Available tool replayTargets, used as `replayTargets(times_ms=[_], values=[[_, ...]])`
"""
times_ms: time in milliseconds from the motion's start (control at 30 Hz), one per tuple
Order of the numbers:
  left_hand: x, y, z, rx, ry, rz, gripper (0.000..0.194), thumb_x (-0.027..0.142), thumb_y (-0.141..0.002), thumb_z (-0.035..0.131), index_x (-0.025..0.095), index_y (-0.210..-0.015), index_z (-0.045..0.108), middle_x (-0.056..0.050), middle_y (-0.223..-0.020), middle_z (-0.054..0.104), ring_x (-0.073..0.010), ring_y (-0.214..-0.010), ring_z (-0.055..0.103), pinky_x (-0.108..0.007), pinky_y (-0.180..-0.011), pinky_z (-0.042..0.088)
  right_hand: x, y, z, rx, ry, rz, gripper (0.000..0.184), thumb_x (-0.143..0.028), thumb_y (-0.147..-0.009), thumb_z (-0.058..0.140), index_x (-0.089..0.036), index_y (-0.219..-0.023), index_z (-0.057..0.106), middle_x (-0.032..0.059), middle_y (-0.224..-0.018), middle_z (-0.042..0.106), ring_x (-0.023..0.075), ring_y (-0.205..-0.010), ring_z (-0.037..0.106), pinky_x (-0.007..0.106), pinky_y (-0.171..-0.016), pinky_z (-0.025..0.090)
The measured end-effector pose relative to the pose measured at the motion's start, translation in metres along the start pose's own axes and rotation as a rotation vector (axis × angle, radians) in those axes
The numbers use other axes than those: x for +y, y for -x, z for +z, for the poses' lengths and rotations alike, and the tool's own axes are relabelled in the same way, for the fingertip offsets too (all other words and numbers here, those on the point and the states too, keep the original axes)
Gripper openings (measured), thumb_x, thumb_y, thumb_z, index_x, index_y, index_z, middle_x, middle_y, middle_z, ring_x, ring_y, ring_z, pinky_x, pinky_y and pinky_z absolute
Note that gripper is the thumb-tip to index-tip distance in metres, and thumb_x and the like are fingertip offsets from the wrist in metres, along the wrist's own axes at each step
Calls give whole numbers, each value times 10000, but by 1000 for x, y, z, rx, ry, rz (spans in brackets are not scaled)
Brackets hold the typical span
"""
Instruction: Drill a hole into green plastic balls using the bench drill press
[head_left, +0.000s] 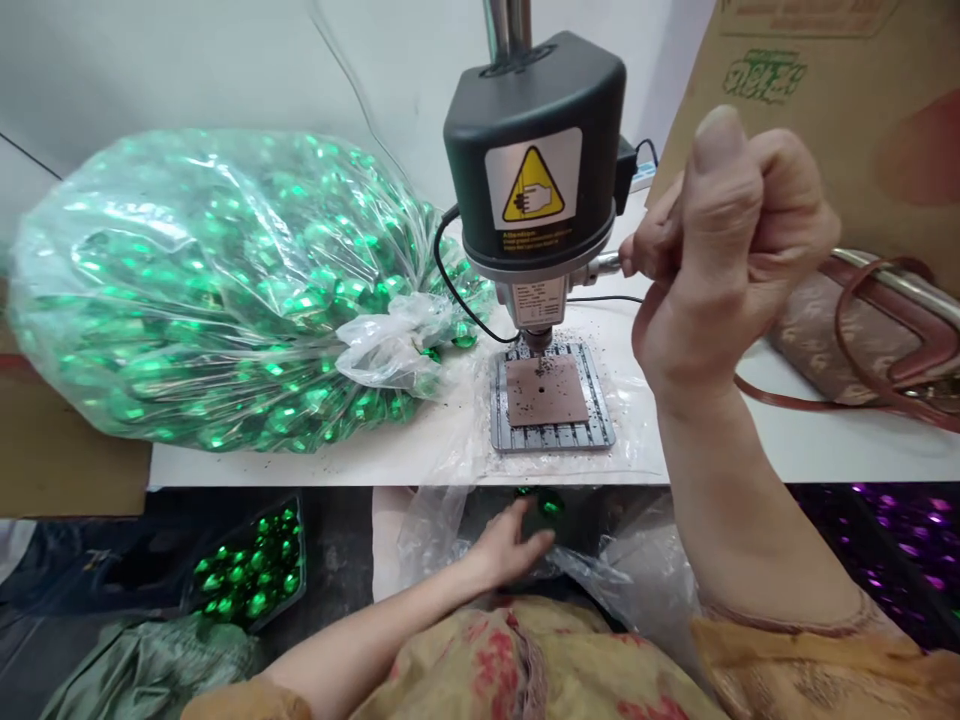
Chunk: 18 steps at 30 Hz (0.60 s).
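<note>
The nearest green bead (553, 505) was just beside the left hand (506, 548), between one and two o'clock from its palm, below the front edge of the table (262, 472). It looked round, with no clear long axis. The left hand was open, thumb spread from the fingers; whether a fingertip touched a bead, I could not tell. Of the two hands, the left was nearer the bead. From it, the plate (551, 435) lay toward twelve, with the table edge between them. A brown pad (547, 390) sat on the plate, dotted with dark specks, under the press (536, 150). The right hand (735, 220) was up at one to two o'clock from the left, its fingers closed on the end of the handle (606, 264), which ran out from the press toward three. Clear film (450, 530) hung over the edge, around the left hand. At nine from that hand was a tray of green beads (251, 570); at ten, a tied bag (202, 290) filled the table's left side. A purse (840, 330) lay toward two, before a box (847, 130), and purple beads (911, 535) toward three.
</note>
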<state>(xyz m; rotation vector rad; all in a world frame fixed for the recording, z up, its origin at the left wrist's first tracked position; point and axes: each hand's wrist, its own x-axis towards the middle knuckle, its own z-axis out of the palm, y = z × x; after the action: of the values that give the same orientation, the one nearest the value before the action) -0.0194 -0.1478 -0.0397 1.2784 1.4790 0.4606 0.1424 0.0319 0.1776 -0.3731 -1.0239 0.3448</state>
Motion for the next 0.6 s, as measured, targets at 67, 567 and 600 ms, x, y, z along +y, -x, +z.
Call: replayTargets(times_ms=[67,567,600], values=[[27,-1,-25,68,-219,297,178,257,-812,637,228,-951,745,-44,-862,740,-198,-737,672,-315,-719,553,-1,1,0,6,-1,14,389,-388,-869,603,-181,-618,390,-90,-501,365,-6,-437,345,215,-478,278],[106,-190,-166,674,-704,394,307,64,-758,613,177,-1031,698,-176,-1194,654,-385,-1134,589,-482,-930,470,-1,2,-2,9,-25,21,384,-377,-866,613,-169,-614,413,-97,-482,385,-19,-427,363,195,-462,281],[105,-187,-168,695,-659,424,321,80,-737,647,170,-1042,697,-166,-1134,668,-381,-1097,608,-476,-925,473,-1,2,-2,6,-32,20,383,-373,-868,613,-168,-614,412,-97,-480,383,-18,-425,364,195,-459,284]])
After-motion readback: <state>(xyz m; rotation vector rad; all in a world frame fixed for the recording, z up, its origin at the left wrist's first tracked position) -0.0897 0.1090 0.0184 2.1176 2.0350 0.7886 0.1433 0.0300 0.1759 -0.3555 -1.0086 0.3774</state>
